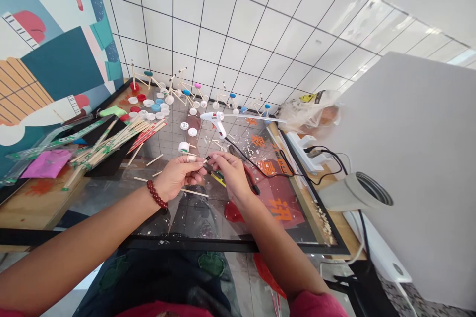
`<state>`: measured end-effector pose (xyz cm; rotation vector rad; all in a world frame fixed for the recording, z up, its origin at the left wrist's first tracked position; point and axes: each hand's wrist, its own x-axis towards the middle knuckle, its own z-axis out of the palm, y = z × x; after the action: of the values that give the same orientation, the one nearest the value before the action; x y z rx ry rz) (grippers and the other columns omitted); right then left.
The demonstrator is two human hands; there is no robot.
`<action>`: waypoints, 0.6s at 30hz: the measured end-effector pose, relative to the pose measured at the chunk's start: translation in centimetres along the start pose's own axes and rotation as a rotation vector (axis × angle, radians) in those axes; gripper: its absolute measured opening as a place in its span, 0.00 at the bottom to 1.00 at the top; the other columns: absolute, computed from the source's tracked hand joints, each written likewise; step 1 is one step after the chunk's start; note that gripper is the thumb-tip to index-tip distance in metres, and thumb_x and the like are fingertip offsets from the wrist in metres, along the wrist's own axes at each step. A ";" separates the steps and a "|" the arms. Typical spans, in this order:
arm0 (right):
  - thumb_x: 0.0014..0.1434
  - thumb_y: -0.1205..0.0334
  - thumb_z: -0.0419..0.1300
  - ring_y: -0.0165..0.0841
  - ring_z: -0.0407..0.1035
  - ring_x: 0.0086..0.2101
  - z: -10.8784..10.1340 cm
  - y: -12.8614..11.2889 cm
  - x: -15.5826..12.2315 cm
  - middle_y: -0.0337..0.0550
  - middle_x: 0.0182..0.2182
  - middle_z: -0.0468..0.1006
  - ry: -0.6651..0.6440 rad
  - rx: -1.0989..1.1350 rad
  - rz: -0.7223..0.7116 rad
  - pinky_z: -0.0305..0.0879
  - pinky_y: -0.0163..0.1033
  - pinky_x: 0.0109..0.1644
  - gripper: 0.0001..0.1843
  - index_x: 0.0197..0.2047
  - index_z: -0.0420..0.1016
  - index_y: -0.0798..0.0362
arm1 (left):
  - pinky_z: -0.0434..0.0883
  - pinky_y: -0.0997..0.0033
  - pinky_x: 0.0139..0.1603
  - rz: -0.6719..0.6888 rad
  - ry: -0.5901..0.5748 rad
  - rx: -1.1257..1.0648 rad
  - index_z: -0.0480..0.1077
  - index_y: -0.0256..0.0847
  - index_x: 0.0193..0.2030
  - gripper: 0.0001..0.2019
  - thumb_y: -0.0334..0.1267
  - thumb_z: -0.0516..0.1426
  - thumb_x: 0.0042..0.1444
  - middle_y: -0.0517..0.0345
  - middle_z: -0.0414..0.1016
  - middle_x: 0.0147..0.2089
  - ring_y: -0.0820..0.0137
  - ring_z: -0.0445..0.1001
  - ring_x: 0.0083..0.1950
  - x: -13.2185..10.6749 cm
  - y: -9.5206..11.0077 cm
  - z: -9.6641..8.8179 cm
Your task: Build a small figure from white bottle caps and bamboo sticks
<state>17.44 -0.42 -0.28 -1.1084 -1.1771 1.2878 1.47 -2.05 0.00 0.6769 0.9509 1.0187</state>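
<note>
My left hand, with a red bead bracelet on its wrist, is closed on a white bottle cap and a thin wooden stick over the glass table. My right hand pinches the other end of the stick, with a small dark tool under its fingers. The two hands meet above the table's middle. A white glue gun rests just beyond them, its black cord running right.
Bundles of wooden chopsticks lie at the left on a dark tray. Loose bottle caps and several stick-and-cap models stand by the tiled wall. A power strip, a plastic bag and a grey lamp head sit at the right.
</note>
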 end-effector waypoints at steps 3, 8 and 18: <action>0.48 0.59 0.64 0.27 0.66 0.27 -0.2 -0.1 -0.1 0.37 0.27 0.78 -0.019 0.037 0.022 0.63 0.34 0.35 0.11 0.36 0.82 0.53 | 0.67 0.82 0.19 0.011 -0.002 -0.011 0.75 0.32 0.33 0.06 0.31 0.66 0.49 0.55 0.77 0.25 0.78 0.70 0.20 0.0 0.0 -0.1; 0.45 0.58 0.68 0.28 0.67 0.27 0.0 -0.1 -0.4 0.38 0.27 0.79 -0.057 0.016 0.045 0.64 0.35 0.36 0.11 0.33 0.81 0.53 | 0.66 0.81 0.19 0.010 0.000 -0.010 0.75 0.32 0.34 0.08 0.31 0.66 0.48 0.55 0.76 0.25 0.77 0.70 0.20 0.0 0.1 -0.1; 0.48 0.55 0.66 0.29 0.66 0.27 0.0 0.1 -0.4 0.38 0.24 0.77 -0.066 -0.023 0.005 0.64 0.35 0.35 0.09 0.29 0.79 0.52 | 0.67 0.80 0.21 0.038 0.003 0.036 0.76 0.32 0.33 0.09 0.32 0.68 0.45 0.55 0.77 0.24 0.76 0.71 0.20 -0.1 0.1 0.1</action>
<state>17.45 -0.79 -0.42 -1.0934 -1.2417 1.3264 1.50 -2.15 0.13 0.7259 0.9641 1.0384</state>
